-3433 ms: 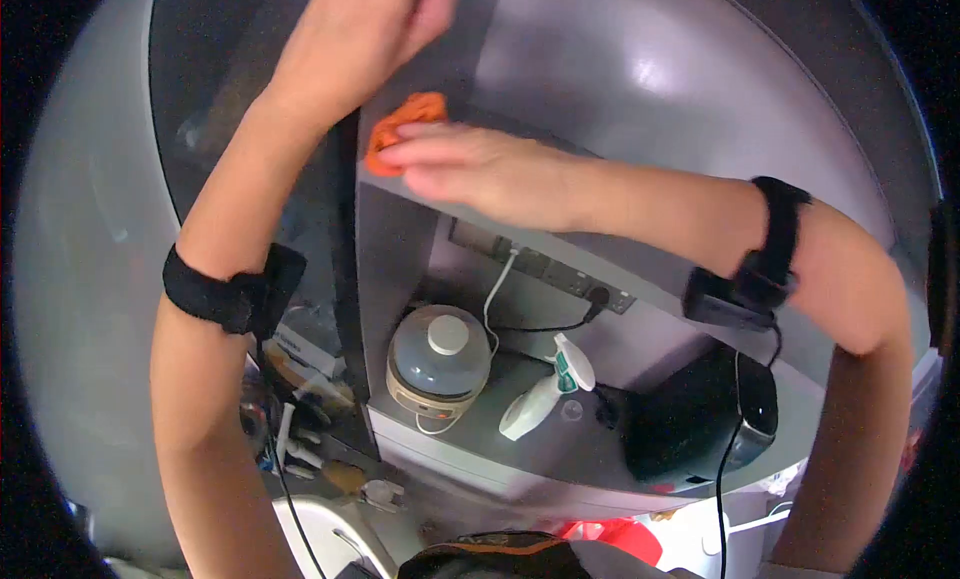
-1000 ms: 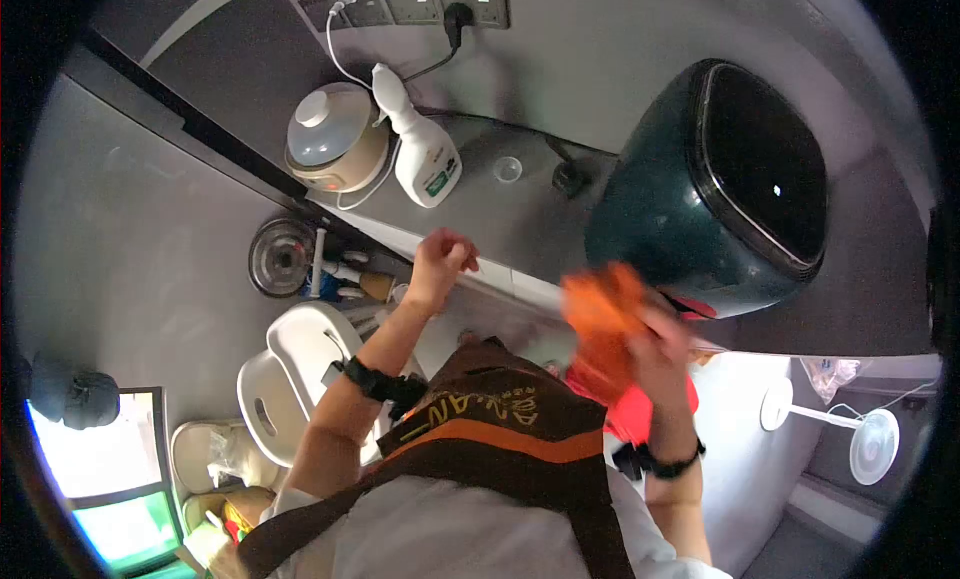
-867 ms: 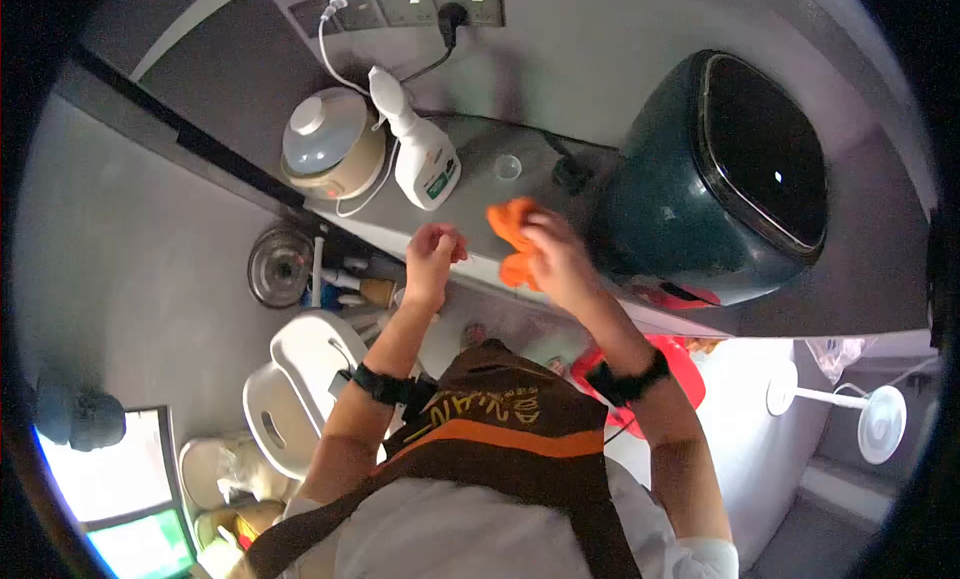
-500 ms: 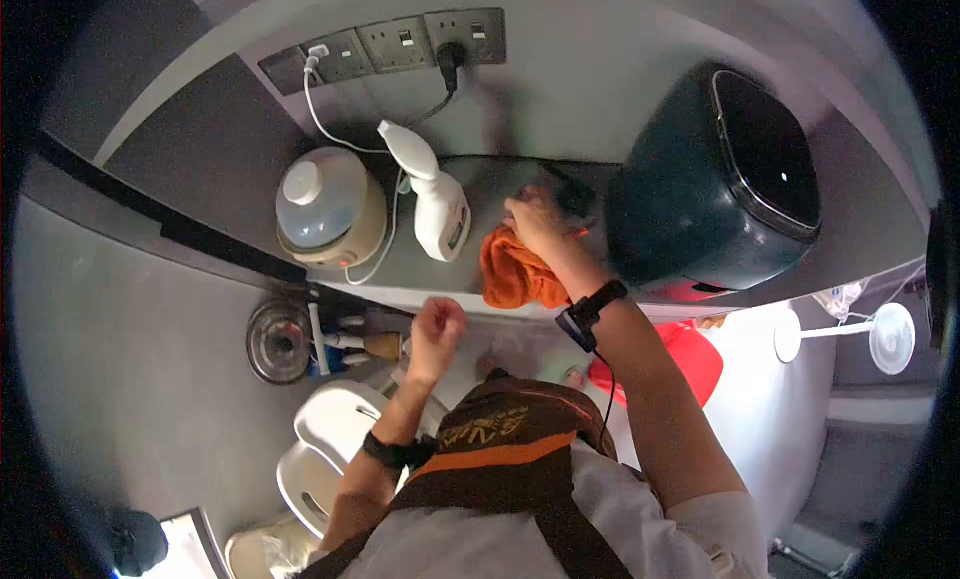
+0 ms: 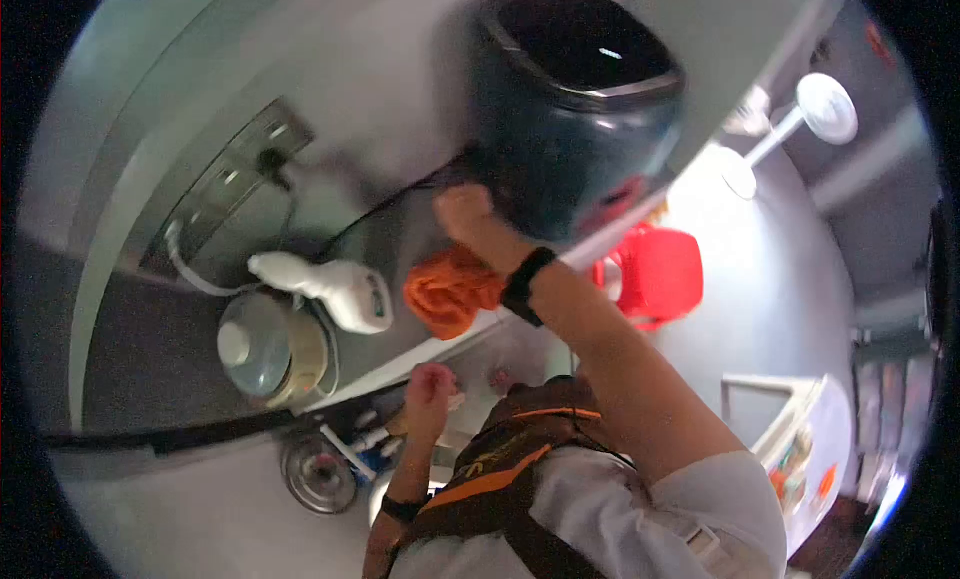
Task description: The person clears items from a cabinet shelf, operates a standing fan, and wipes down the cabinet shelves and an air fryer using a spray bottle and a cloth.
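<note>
Fingers curled, my right hand point(image 5: 466, 215) is over the shelf, beside the base of a dark rounded appliance point(image 5: 570, 139); what it holds, if anything, is hidden. An orange cloth point(image 5: 450, 291) lies crumpled on the shelf just below that hand, near the front edge. My left hand point(image 5: 430, 387) is closed in front of the shelf edge, its contents too blurred to make out. A white spray bottle point(image 5: 345, 294) is left of the cloth, and beside it is a small cream appliance with a clear lid point(image 5: 262, 351).
A socket strip point(image 5: 232, 184) with plugged cables is on the wall behind. Below the shelf are a red container point(image 5: 660, 276) at right and a round metal-rimmed object point(image 5: 320, 474) at left. A white stand point(image 5: 780, 139) is at upper right.
The view has swung and tilted to the right. My right hand has let go of the orange cloth, which lies on the shelf. My left hand remains curled in front of the shelf.
</note>
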`<state>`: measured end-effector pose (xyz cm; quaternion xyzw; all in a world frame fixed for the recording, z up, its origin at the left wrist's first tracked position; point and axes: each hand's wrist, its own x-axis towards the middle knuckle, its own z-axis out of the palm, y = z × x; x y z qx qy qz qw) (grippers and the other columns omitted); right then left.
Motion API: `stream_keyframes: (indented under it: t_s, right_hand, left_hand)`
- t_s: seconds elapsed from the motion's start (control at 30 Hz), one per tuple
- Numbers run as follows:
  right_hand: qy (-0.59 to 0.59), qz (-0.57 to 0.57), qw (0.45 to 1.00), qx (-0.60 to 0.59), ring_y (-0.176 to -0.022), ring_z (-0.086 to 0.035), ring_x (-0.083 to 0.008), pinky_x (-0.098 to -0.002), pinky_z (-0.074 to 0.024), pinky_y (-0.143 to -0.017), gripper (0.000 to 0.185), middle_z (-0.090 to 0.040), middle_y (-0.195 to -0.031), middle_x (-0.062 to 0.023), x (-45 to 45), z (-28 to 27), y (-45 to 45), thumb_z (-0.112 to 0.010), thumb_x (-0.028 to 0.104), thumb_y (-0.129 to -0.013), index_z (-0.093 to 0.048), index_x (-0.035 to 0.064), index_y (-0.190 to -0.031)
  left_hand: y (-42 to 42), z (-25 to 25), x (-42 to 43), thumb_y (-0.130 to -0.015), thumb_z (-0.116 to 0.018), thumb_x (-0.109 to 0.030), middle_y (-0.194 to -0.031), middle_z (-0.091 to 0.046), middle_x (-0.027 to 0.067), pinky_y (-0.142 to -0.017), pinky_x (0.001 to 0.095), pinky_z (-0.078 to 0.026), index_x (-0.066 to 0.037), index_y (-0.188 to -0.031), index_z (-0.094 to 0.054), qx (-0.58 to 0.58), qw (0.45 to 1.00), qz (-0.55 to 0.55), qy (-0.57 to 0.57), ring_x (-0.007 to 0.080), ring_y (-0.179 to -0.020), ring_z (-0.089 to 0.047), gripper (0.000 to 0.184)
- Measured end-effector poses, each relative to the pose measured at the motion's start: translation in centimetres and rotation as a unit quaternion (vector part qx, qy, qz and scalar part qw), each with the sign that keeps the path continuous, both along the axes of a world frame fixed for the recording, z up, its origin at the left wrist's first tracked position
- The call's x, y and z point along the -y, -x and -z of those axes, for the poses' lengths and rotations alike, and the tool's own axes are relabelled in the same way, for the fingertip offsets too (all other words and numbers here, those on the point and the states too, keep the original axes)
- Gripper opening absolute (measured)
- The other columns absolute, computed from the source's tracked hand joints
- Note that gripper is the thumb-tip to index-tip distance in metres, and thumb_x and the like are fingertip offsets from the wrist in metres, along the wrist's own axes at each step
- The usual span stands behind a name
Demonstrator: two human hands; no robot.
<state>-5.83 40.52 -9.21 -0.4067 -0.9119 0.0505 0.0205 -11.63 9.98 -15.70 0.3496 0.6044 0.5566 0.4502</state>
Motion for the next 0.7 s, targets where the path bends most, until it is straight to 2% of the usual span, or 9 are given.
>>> stream_keyframes:
  t_s: [0.1, 0.13, 0.2, 0.23, 0.3, 0.4, 0.47, 0.57, 0.7]
  right_hand:
    - [-0.084, -0.010, 0.995, -0.048, -0.071, -0.066, -0.0226, -0.0370, -0.0491, -0.053, 0.012, -0.067, -0.072, -0.0064, 3.5, -0.7, -1.8, -0.061, 0.014, -0.073, -0.067, 0.0069, -0.081]
    - [-0.038, -0.062, 0.996, -0.055, -0.067, -0.066, -0.0228, -0.0371, -0.0467, -0.049, 0.026, -0.067, -0.073, -0.0069, 5.4, -1.2, -3.8, -0.060, 0.016, -0.073, -0.063, 0.0059, -0.097]
    - [-0.068, -0.026, 0.980, -0.186, -0.070, -0.065, -0.0268, -0.0391, -0.0484, -0.054, 0.050, -0.066, -0.083, -0.0111, 11.2, -4.6, -10.4, -0.059, 0.022, -0.074, -0.052, 0.0081, -0.122]
    - [0.068, -0.022, 0.992, -0.102, -0.079, -0.065, -0.0303, -0.0423, -0.0505, -0.062, 0.056, -0.062, -0.096, -0.0158, 12.9, -4.5, -13.0, -0.062, 0.026, -0.073, -0.049, 0.0079, -0.124]
    - [0.166, -0.001, 0.960, -0.227, -0.088, -0.063, -0.0333, -0.0445, -0.0509, -0.070, 0.063, -0.059, -0.107, -0.0194, 16.7, -5.4, -22.6, -0.068, 0.030, -0.069, -0.048, 0.0042, -0.123]
    - [0.163, 0.183, 0.917, -0.315, -0.092, -0.061, -0.0325, -0.0418, -0.0500, -0.076, 0.059, -0.060, -0.111, -0.0147, 23.1, -2.4, -36.7, -0.067, 0.027, -0.069, -0.050, 0.0060, -0.121]
    - [0.122, 0.353, 0.843, -0.387, -0.091, -0.061, -0.0318, -0.0410, -0.0491, -0.078, 0.052, -0.062, -0.105, -0.0123, 28.4, -0.5, -45.7, -0.065, 0.024, -0.069, -0.052, 0.0110, -0.118]
    - [0.058, 0.605, 0.733, -0.305, -0.090, -0.062, -0.0320, -0.0435, -0.0488, -0.075, 0.044, -0.063, -0.097, -0.0127, 37.2, 0.8, -56.1, -0.063, 0.027, -0.070, -0.052, 0.0130, -0.110]
    - [-0.017, 0.768, 0.576, -0.281, -0.087, -0.062, -0.0342, -0.0447, -0.0484, -0.072, 0.045, -0.064, -0.096, -0.0137, 49.2, -2.3, -63.3, -0.064, 0.025, -0.070, -0.051, 0.0119, -0.111]
  left_hand:
    - [-1.2, -1.0, -0.7, -0.090, -0.053, -0.005, -0.081, -0.055, 0.0028, -0.068, 0.0245, -0.046, -0.004, -0.093, -0.051, -0.037, 0.998, 0.026, 0.049, 0.0088, -0.072, -0.052, 0.004]
    - [-1.4, -0.8, -0.7, -0.090, -0.054, -0.006, -0.081, -0.055, 0.0029, -0.068, 0.0252, -0.046, -0.005, -0.093, -0.051, -0.081, 0.995, 0.045, 0.038, 0.0094, -0.071, -0.052, 0.004]
    - [-3.0, -0.6, -1.2, -0.090, -0.056, -0.009, -0.079, -0.055, 0.0025, -0.066, 0.0261, -0.045, -0.005, -0.091, -0.050, -0.086, 0.992, 0.093, 0.024, 0.0104, -0.070, -0.051, 0.007]
    - [-4.4, -0.9, -1.7, -0.089, -0.057, -0.011, -0.078, -0.054, 0.0021, -0.065, 0.0264, -0.045, -0.005, -0.090, -0.050, -0.048, 0.992, 0.116, 0.031, 0.0110, -0.068, -0.051, 0.009]
    - [-7.3, 0.7, -2.6, -0.090, -0.056, -0.011, -0.076, -0.052, 0.0013, -0.063, 0.0259, -0.044, -0.004, -0.090, -0.049, -0.070, 0.980, 0.184, 0.038, 0.0110, -0.067, -0.050, 0.009]
    - [-13.1, 3.9, -4.7, -0.090, -0.053, -0.008, -0.074, -0.051, 0.0016, -0.062, 0.0245, -0.043, -0.004, -0.089, -0.048, -0.053, 0.950, 0.292, 0.096, 0.0105, -0.065, -0.050, 0.006]
    - [-19.7, 3.5, -6.1, -0.090, -0.052, -0.007, -0.075, -0.052, 0.0023, -0.062, 0.0239, -0.044, -0.003, -0.090, -0.049, -0.063, 0.911, 0.396, 0.094, 0.0102, -0.065, -0.051, 0.005]
    - [-30.9, 3.0, -7.3, -0.090, -0.051, -0.004, -0.076, -0.055, 0.0037, -0.062, 0.0233, -0.045, -0.002, -0.091, -0.049, -0.091, 0.817, 0.563, 0.082, 0.0098, -0.066, -0.054, 0.003]
    - [-45.0, 3.2, -6.0, -0.090, -0.051, -0.004, -0.077, -0.056, 0.0042, -0.062, 0.0244, -0.046, -0.002, -0.092, -0.050, -0.096, 0.718, 0.689, 0.040, 0.0108, -0.066, -0.056, 0.003]
